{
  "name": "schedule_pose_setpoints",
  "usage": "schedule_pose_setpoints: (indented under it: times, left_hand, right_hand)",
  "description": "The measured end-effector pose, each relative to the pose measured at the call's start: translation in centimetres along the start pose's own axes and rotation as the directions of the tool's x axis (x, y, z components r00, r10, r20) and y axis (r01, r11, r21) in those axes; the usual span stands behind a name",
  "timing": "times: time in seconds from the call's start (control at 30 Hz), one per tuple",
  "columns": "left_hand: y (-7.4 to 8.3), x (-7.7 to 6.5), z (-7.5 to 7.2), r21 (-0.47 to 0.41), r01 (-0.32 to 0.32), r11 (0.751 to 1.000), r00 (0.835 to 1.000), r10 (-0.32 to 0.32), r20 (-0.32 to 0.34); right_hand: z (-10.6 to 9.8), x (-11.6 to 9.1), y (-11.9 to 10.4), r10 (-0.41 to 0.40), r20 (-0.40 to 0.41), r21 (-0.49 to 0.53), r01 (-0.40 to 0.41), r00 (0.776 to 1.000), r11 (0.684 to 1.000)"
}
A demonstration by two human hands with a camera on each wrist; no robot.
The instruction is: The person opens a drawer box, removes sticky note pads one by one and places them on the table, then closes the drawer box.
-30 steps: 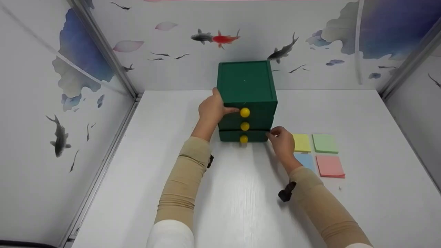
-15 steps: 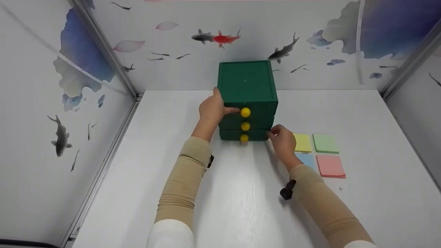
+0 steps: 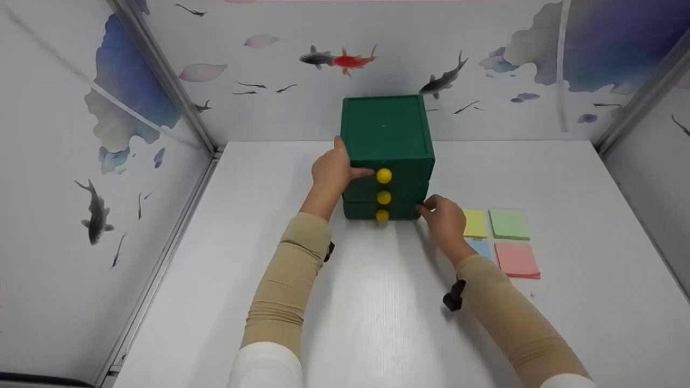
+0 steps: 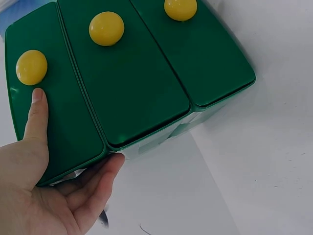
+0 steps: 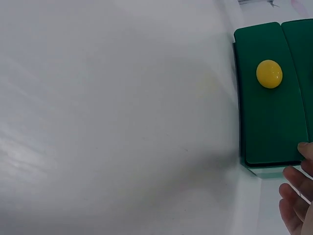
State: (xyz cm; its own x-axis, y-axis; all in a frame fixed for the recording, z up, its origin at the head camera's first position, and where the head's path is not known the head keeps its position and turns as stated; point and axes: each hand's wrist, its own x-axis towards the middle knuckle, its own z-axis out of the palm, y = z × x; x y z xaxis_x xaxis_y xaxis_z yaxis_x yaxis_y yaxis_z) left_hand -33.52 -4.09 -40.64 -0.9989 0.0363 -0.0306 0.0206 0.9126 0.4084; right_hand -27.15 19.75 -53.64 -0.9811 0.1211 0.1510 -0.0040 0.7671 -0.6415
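Observation:
A green drawer box point(image 3: 385, 129) with three stacked drawers stands toward the back of the table. Each drawer has a round yellow knob point(image 3: 384, 175). My left hand point(image 3: 331, 171) holds its front left edge: the thumb lies straight across the top drawer's front, its tip just by the top knob, and the fingers lie along the side, as the left wrist view shows. My right hand point(image 3: 445, 220) is at the lower right corner. Its thumb touches the front of the bottom drawer point(image 5: 271, 117), while the other fingers are loosely bent beside the box. All three drawers appear closed.
To the right of the box lie sticky note pads: yellow point(image 3: 475, 223), green point(image 3: 509, 224), pink point(image 3: 517, 260) and blue point(image 3: 480, 248), the blue one partly behind my right wrist. A patterned wall point(image 3: 259, 108) rises behind the table.
The bottom drawer has slid in slightly, and the dark gap above it has closed. My right hand has shifted a little to the right; my left hand has stayed in place.

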Motion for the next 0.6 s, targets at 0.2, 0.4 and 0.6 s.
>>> schedule_pose_setpoints:
  times: [0.2,0.4,0.6]
  left_hand:
    - [0.1,0.0,0.1,-0.003,-0.01,1.0,1.0,0.01,0.025]
    - [-0.2,0.0,-0.4,-0.02,-0.009,1.0,0.998,0.01,0.062]
    - [-1.2,-0.2,-0.8,-0.115,-0.051,0.992,0.996,0.059,0.065]
  right_hand:
    - [-1.0,-0.4,0.5,-0.015,0.014,-0.017,0.015,1.0,1.0]
    - [-3.0,-0.9,0.9,-0.049,-0.001,-0.05,0.049,0.999,0.998]
    - [-6.0,-1.5,1.8,-0.044,0.022,-0.06,0.046,0.999,0.997]
